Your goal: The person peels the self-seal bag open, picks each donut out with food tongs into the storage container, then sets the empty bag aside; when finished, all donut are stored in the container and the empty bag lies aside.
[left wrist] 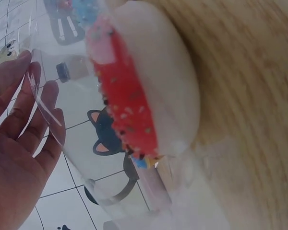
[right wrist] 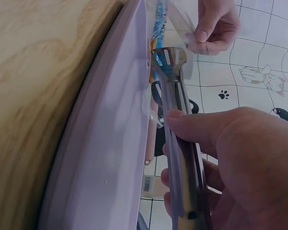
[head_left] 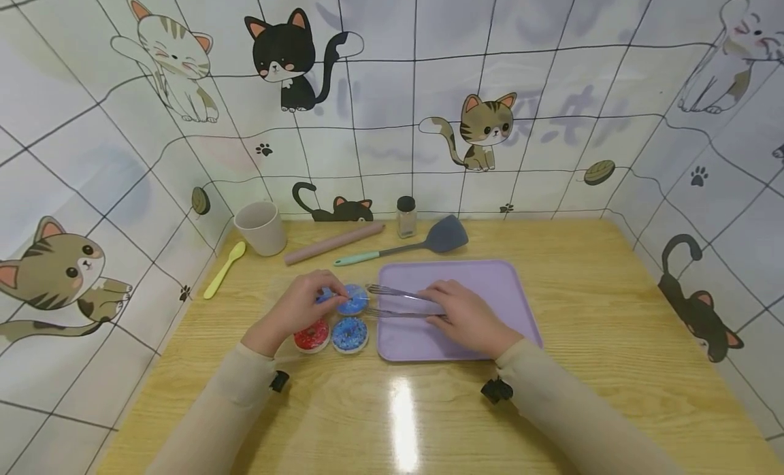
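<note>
The right hand (head_left: 468, 320) is curling its fingers (right wrist: 192, 125) round metal tongs (head_left: 398, 303) over the purple tray (head_left: 508, 284) — tips lying just beside a blue doughnut (head_left: 354, 300). The left hand (head_left: 303, 306) is pinching clear wrapping (right wrist: 182, 21) above that doughnut — a red doughnut (head_left: 312, 335) and another blue one (head_left: 350, 334) lying just beneath.

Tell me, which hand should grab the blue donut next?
Probably the right hand: it grips the tongs, whose tips already point at the blue donut. The left hand is busy pinching clear wrap beside it.
</note>
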The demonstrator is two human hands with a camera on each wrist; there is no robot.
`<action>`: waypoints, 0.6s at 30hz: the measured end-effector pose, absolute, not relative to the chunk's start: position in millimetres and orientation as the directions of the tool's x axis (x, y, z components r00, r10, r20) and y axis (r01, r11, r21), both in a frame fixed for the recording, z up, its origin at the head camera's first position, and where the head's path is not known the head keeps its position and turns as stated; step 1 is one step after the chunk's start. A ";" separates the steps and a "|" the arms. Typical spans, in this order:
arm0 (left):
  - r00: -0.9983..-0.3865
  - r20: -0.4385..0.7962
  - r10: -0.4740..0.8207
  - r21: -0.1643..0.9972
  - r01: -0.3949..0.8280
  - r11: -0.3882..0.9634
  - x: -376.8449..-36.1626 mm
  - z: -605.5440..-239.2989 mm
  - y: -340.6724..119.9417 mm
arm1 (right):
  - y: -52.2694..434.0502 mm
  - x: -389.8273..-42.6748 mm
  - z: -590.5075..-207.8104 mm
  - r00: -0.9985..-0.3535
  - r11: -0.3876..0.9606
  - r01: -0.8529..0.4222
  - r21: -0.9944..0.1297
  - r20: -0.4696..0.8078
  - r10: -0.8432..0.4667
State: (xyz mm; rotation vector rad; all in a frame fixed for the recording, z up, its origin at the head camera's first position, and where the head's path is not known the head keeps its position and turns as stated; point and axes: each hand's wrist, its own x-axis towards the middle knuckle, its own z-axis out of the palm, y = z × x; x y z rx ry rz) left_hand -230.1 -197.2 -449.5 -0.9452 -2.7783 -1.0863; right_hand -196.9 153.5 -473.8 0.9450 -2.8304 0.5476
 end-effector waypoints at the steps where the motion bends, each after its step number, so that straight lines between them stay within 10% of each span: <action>1: -0.817 0.221 0.533 0.611 0.542 0.577 -230.3 -449.2 -196.9 | 151.8 -198.0 -473.2 -0.802 0.742 -0.598 -0.304 0.211 -0.559; 18: -0.813 0.229 0.535 0.609 0.549 0.573 -232.3 -454.3 -198.8 | 131.6 -207.5 -473.8 -0.829 0.764 -0.556 -0.327 0.150 -0.539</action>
